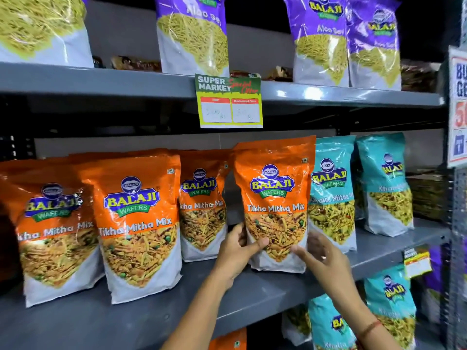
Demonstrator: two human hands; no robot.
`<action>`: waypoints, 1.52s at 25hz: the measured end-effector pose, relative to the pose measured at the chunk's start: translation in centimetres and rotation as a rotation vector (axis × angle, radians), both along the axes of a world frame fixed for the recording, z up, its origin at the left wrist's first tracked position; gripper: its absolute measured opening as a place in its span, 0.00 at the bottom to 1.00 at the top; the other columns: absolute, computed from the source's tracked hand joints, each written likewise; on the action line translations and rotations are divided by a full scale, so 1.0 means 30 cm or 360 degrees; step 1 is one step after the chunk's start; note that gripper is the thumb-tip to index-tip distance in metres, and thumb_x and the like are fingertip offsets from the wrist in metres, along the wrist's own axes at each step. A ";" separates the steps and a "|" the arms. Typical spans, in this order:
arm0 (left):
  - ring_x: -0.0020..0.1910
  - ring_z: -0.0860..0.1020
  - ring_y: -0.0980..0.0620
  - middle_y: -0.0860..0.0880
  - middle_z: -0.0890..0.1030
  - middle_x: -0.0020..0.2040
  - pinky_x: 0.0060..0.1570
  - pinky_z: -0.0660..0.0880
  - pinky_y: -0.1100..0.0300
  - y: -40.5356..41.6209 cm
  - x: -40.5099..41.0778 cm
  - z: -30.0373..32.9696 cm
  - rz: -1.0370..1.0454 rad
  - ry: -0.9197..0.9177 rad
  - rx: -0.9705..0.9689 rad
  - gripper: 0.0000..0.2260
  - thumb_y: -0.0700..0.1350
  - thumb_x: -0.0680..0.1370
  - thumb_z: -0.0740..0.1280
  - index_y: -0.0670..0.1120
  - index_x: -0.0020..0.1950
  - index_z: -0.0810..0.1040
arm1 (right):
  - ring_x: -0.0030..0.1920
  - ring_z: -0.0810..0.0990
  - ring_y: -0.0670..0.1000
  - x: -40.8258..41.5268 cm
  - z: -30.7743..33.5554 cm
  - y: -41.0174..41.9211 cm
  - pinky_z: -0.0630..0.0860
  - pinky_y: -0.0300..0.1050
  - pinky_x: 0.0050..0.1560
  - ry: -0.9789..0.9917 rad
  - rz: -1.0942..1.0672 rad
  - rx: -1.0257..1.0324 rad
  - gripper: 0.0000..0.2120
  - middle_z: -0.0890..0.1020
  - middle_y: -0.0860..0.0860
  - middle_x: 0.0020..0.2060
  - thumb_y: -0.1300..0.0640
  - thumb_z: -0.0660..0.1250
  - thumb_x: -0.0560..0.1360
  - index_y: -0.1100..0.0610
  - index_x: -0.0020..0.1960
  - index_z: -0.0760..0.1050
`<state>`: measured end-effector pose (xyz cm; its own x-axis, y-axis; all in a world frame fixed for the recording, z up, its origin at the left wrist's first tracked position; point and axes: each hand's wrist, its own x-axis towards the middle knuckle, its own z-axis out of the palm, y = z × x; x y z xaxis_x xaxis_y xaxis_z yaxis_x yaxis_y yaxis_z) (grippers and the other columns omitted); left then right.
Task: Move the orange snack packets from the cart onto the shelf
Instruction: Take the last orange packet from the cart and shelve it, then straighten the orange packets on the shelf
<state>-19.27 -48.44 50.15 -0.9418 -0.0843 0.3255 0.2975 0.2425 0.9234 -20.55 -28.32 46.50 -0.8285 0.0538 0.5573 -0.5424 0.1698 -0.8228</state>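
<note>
An orange snack packet (274, 195) stands upright on the grey middle shelf (156, 314), at the right end of a row of orange packets. My left hand (236, 251) grips its lower left edge, thumb across the front. My right hand (321, 256) touches its lower right corner with the fingers spread. Three more orange packets stand to the left: one (202, 205) set further back, one (139, 223) near the front and one (50, 231) at the far left. The cart is out of view.
Teal packets (333, 195) (386, 183) stand right of the orange row. Purple packets (192, 34) fill the shelf above, with a yellow price tag (228, 102) on its edge. More teal packets (389, 304) sit on the shelf below. A perforated post (458, 223) bounds the right side.
</note>
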 end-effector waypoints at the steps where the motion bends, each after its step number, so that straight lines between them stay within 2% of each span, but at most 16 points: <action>1: 0.68 0.72 0.52 0.53 0.74 0.68 0.65 0.71 0.57 -0.009 0.029 0.009 0.0022 0.0024 -0.0012 0.30 0.50 0.69 0.76 0.55 0.68 0.70 | 0.53 0.81 0.45 0.022 0.019 -0.006 0.76 0.31 0.47 0.0041 -0.0054 -0.0074 0.29 0.82 0.46 0.56 0.46 0.75 0.68 0.52 0.67 0.74; 3: 0.70 0.71 0.52 0.50 0.71 0.72 0.66 0.70 0.58 -0.036 0.106 0.053 0.0155 0.0137 -0.0084 0.37 0.50 0.69 0.76 0.49 0.75 0.63 | 0.56 0.79 0.50 0.069 0.079 -0.024 0.77 0.42 0.51 0.0186 -0.0174 -0.0181 0.34 0.79 0.49 0.60 0.44 0.75 0.67 0.50 0.70 0.70; 5: 0.67 0.74 0.53 0.47 0.73 0.71 0.64 0.72 0.60 -0.054 0.196 0.118 0.0292 0.0371 -0.0076 0.36 0.49 0.69 0.76 0.48 0.74 0.64 | 0.59 0.79 0.51 0.123 0.163 -0.044 0.78 0.48 0.55 0.0344 -0.0183 -0.0279 0.33 0.79 0.49 0.60 0.45 0.75 0.68 0.49 0.70 0.70; 9: 0.58 0.80 0.62 0.54 0.80 0.61 0.55 0.78 0.64 -0.219 0.454 0.250 0.0679 0.0860 -0.0003 0.28 0.48 0.69 0.76 0.51 0.68 0.73 | 0.61 0.79 0.47 0.272 0.310 -0.283 0.76 0.40 0.57 0.0446 0.0178 -0.0508 0.34 0.79 0.49 0.61 0.46 0.75 0.65 0.50 0.69 0.71; 11: 0.55 0.81 0.61 0.54 0.81 0.56 0.51 0.78 0.68 -0.369 0.571 0.294 0.0935 0.1021 0.0109 0.25 0.47 0.69 0.76 0.50 0.66 0.76 | 0.61 0.79 0.45 0.362 0.350 -0.455 0.76 0.36 0.57 0.0403 0.0470 -0.0515 0.35 0.79 0.49 0.62 0.47 0.75 0.64 0.50 0.69 0.70; 13: 0.54 0.82 0.58 0.51 0.81 0.57 0.53 0.78 0.66 -0.534 0.651 0.306 0.1160 0.1082 0.0238 0.25 0.47 0.69 0.76 0.49 0.65 0.77 | 0.60 0.78 0.42 0.435 0.360 -0.624 0.76 0.32 0.55 0.0345 0.0743 -0.0444 0.33 0.77 0.47 0.62 0.50 0.76 0.66 0.49 0.69 0.69; 15: 0.58 0.80 0.55 0.50 0.80 0.61 0.57 0.77 0.60 -0.683 0.689 0.275 0.1321 0.1015 0.0347 0.26 0.49 0.69 0.76 0.49 0.66 0.75 | 0.60 0.75 0.38 0.505 0.350 -0.794 0.74 0.28 0.54 0.0245 0.0938 -0.0274 0.32 0.75 0.45 0.64 0.54 0.76 0.69 0.48 0.70 0.68; 18: 0.65 0.74 0.49 0.44 0.74 0.68 0.59 0.70 0.60 -0.848 0.676 0.180 0.1422 0.0769 0.0569 0.28 0.43 0.72 0.74 0.45 0.70 0.70 | 0.57 0.75 0.29 0.563 0.268 -1.048 0.71 0.21 0.51 -0.0098 0.1339 -0.0034 0.24 0.76 0.40 0.65 0.56 0.71 0.75 0.47 0.69 0.67; 19: 0.66 0.73 0.48 0.42 0.73 0.69 0.59 0.69 0.59 -0.891 0.656 0.144 0.1453 0.0653 0.0644 0.28 0.41 0.73 0.72 0.44 0.71 0.68 | 0.58 0.76 0.30 0.568 0.232 -1.119 0.71 0.22 0.50 -0.0233 0.1429 0.0039 0.21 0.77 0.39 0.63 0.57 0.69 0.77 0.47 0.67 0.69; 21: 0.67 0.72 0.45 0.39 0.71 0.70 0.59 0.69 0.58 -0.976 0.607 0.068 0.1520 0.0380 0.0692 0.26 0.41 0.75 0.70 0.43 0.72 0.67 | 0.64 0.77 0.43 0.548 0.182 -1.231 0.72 0.27 0.53 -0.0387 0.1376 0.0047 0.18 0.78 0.46 0.64 0.61 0.66 0.78 0.49 0.66 0.70; 23: 0.67 0.73 0.42 0.39 0.72 0.70 0.63 0.71 0.53 -1.038 0.563 0.007 0.1543 0.0144 0.0619 0.24 0.45 0.77 0.68 0.45 0.72 0.67 | 0.57 0.77 0.49 0.518 0.169 -1.280 0.73 0.36 0.51 -0.0515 0.1218 -0.0082 0.15 0.78 0.48 0.60 0.64 0.67 0.76 0.49 0.57 0.70; 24: 0.67 0.73 0.41 0.39 0.72 0.70 0.65 0.71 0.50 -1.061 0.545 -0.015 0.1538 0.0054 0.0553 0.24 0.47 0.78 0.66 0.47 0.72 0.67 | 0.54 0.76 0.49 0.500 0.167 -1.297 0.72 0.39 0.51 -0.0587 0.1177 -0.0141 0.18 0.77 0.46 0.57 0.66 0.68 0.74 0.50 0.58 0.68; 26: 0.67 0.73 0.41 0.41 0.74 0.69 0.65 0.71 0.48 -1.079 0.525 -0.036 0.1501 -0.0080 0.0418 0.21 0.52 0.79 0.63 0.49 0.71 0.68 | 0.54 0.76 0.50 0.468 0.161 -1.311 0.72 0.40 0.51 -0.0720 0.1149 -0.0208 0.26 0.74 0.47 0.56 0.67 0.67 0.72 0.55 0.67 0.66; 29: 0.62 0.75 0.43 0.44 0.77 0.65 0.61 0.73 0.51 -1.086 0.519 -0.047 0.1420 -0.0117 0.0306 0.17 0.53 0.80 0.60 0.49 0.67 0.72 | 0.66 0.74 0.53 0.434 0.120 -1.357 0.71 0.43 0.63 -0.0730 0.1065 -0.0047 0.27 0.74 0.47 0.67 0.67 0.61 0.76 0.56 0.73 0.64; 33: 0.63 0.75 0.44 0.46 0.78 0.65 0.62 0.73 0.51 -1.101 0.522 -0.050 0.1382 -0.0143 0.0170 0.17 0.52 0.80 0.60 0.50 0.67 0.71 | 0.68 0.73 0.52 0.436 0.102 -1.376 0.71 0.48 0.68 -0.0675 0.0967 -0.0006 0.30 0.74 0.51 0.69 0.62 0.66 0.74 0.54 0.74 0.64; 38: 0.61 0.77 0.46 0.47 0.79 0.63 0.63 0.74 0.48 -1.080 0.498 -0.041 0.1286 -0.0187 0.0115 0.16 0.53 0.79 0.61 0.52 0.66 0.72 | 0.72 0.67 0.55 0.424 0.090 -1.372 0.67 0.53 0.71 -0.0775 0.0867 0.0121 0.42 0.67 0.54 0.73 0.47 0.68 0.71 0.56 0.78 0.52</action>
